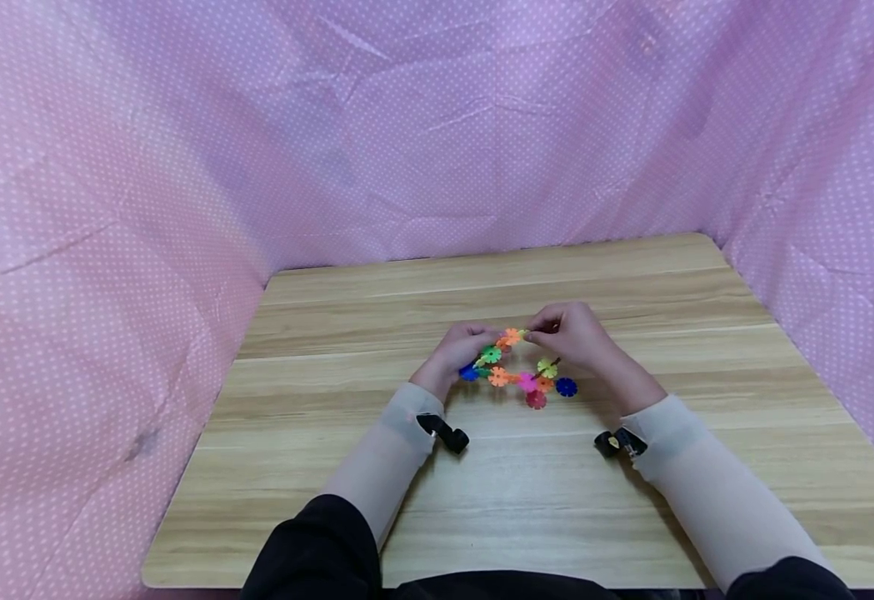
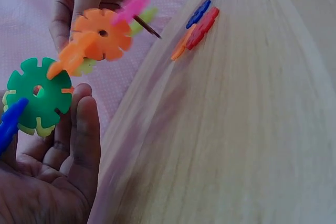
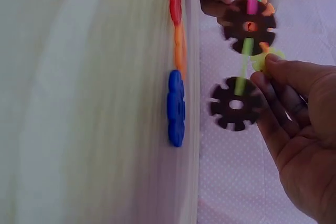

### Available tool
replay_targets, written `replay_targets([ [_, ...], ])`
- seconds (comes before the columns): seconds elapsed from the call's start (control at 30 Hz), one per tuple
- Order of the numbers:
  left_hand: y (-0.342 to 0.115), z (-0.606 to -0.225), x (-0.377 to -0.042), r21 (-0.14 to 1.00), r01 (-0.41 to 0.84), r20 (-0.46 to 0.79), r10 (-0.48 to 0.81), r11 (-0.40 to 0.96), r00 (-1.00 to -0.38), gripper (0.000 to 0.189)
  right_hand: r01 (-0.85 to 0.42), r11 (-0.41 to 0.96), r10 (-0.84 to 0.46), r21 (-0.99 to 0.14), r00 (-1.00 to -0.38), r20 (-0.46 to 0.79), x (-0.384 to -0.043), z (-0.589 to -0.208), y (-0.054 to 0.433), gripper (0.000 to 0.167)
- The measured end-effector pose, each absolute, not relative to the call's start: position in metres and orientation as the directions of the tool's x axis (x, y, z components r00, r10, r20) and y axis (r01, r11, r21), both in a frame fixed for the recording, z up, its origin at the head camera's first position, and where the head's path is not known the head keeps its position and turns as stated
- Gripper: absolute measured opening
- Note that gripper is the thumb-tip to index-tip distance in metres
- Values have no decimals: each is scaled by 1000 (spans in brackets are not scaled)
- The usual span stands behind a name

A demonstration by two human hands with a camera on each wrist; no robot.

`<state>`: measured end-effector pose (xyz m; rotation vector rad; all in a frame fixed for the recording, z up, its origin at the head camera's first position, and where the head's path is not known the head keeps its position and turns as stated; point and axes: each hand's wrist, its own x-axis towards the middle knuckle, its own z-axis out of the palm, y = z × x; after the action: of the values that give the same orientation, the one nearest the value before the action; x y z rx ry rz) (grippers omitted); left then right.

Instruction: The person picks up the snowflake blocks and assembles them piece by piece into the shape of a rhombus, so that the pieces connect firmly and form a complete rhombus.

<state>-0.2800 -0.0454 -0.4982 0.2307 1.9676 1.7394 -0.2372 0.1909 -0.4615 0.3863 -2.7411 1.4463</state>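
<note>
Notched plastic snowflake discs are slotted together into a multicoloured chain point(image 1: 491, 354), held above the table between both hands. My left hand point(image 1: 461, 346) grips its left part, fingers curled behind the green disc point(image 2: 50, 106) in the left wrist view; a blue disc point(image 2: 10, 124) juts out beside it. With thumb and fingertips, my right hand point(image 1: 575, 333) pinches a yellow disc point(image 3: 257, 63) at the chain's far side. Below that hand in the right wrist view, a brown disc point(image 3: 222, 106) hangs from a yellow-green one. An orange disc point(image 2: 118, 40) and a blurred pink disc point(image 2: 131, 8) also belong to the chain.
Loose blue point(image 1: 566, 387), red point(image 1: 536, 399) and orange point(image 1: 545, 384) discs lie close together on the wooden table point(image 1: 362, 317), just under the chain. Pink dotted cloth point(image 1: 437, 133) hangs around the back and sides. Black wrist cameras sit on both forearms.
</note>
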Motion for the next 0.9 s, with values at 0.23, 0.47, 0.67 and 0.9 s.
replay_targets([
  [0.23, -51, -499, -282, 960, -163, -254, 464, 228, -849, 26, -205, 533, -251, -821, -965, 77, -237, -461, 193, 8],
  [0.47, -54, -499, -286, 966, -117, -228, 556, 228, -799, 24, -157, 550, -348, -820, -936, -54, -241, -464, 207, 26],
  [0.67, -55, -499, -287, 962, -39, -206, 623, 271, -755, 26, -112, 628, -379, -770, -908, -178, -241, -470, 211, 17],
  [0.9, -52, -497, -284, 965, 25, -166, 684, 260, -710, 29, -133, 727, -417, -674, -865, -278, -239, -476, 211, 24],
])
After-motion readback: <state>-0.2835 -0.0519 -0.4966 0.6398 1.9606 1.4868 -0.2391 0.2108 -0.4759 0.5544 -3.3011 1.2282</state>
